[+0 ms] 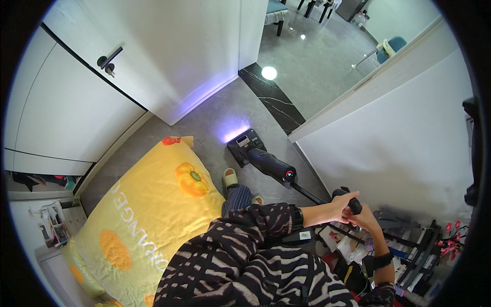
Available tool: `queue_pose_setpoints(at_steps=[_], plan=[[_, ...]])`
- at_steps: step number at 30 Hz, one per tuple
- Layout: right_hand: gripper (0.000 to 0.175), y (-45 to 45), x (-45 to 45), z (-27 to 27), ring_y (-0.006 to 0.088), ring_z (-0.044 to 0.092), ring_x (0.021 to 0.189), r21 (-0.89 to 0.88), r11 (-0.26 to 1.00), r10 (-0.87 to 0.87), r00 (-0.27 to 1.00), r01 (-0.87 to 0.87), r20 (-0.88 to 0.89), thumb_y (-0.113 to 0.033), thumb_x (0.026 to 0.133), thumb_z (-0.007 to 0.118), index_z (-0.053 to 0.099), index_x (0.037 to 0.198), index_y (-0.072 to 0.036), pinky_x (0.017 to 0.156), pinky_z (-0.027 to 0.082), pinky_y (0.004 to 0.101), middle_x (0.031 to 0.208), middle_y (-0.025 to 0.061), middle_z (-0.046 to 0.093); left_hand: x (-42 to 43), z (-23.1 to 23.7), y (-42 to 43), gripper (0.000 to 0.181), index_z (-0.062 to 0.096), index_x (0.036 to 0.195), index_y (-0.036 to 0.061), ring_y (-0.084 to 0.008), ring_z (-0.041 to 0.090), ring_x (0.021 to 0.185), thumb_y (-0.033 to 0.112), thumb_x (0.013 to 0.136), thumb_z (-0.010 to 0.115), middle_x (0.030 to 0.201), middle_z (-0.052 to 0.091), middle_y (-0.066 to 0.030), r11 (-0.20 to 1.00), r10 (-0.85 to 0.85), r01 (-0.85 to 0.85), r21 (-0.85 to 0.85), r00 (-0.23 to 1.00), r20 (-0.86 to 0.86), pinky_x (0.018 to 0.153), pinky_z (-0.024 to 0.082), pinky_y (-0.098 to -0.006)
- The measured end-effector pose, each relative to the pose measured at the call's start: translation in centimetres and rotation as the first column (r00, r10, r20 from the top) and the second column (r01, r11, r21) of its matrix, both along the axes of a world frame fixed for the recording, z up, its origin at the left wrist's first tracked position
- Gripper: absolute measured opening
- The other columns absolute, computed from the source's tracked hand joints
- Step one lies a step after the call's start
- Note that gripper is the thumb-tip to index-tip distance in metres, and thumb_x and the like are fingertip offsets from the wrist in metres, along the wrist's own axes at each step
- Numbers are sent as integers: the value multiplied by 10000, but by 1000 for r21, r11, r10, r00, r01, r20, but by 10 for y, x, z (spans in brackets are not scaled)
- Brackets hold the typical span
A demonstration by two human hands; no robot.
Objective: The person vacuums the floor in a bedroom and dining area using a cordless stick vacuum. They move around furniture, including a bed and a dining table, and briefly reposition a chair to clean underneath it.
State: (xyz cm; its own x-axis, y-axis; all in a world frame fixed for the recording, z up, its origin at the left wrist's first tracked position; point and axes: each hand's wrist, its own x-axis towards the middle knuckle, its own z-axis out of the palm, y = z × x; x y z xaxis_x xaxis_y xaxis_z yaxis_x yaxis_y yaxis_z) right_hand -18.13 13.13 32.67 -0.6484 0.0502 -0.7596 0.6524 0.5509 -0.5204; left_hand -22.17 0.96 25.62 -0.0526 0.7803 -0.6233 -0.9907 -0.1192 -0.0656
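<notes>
A black cordless floor cleaner (271,165) leans from the floor towards me, its pole rising to the right. Its wide floor head (245,146) rests on the grey tiles and casts a violet-white light ahead. A red ring glows on the round display (289,174) at the top of its body. My left hand (342,207) is wrapped over the black handle (353,205). Close against it, my right hand (363,219) also grips the handle; the two hands partly hide the grip and each other's fingers.
A bed with a yellow fruit-print cover (153,199) stands left of my slippered feet. The white door (153,50) is swung open beside a dark marble threshold (274,99). A white wall (383,134) borders the right, with a cluttered rack (414,257) below it.
</notes>
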Motion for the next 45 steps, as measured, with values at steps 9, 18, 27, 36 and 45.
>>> queue_pose_setpoints(at_steps=[9,18,27,36,45], plan=[[135,-10,-76,-37,100,481,490,75,935,342,936,-348,81,-105,627,639,541,654,-17,457,388,258,558,22,515,-48,-2,-23,434,457,957,-16,-330,553,686,268,681,634,866,519,-191,896,367,-340,-284,929,43,618,476,-517],[151,-104,-143,-67,116,518,592,92,851,518,855,-517,16,-142,664,647,582,697,-10,565,416,296,614,38,568,-98,-37,-102,437,481,882,-51,-314,537,572,272,630,635,742,525,-203,751,501,-469,-465,863,-61,576,470,-508],[74,-192,-181,-110,87,473,501,-82,914,392,916,-398,-84,-90,707,600,540,691,-48,456,357,252,578,-3,521,-153,-79,-186,459,468,915,-56,-366,542,737,216,593,650,884,517,-223,717,443,-473,-512,876,-191,638,453,-551],[193,-208,-179,-127,126,519,463,-88,964,234,959,-250,-157,-141,656,638,519,670,10,433,393,269,536,49,530,-162,-81,-192,145,524,723,-59,-217,579,577,66,656,557,700,597,-158,610,566,-607,-510,784,-255,537,491,-336],[166,-156,-172,-70,78,442,412,-144,987,66,996,-74,-57,-66,691,623,467,728,-23,369,333,226,517,-1,467,-156,-28,-129,131,524,660,-47,-213,543,568,83,656,538,646,571,-131,614,641,-632,-472,749,-169,525,453,-325]])
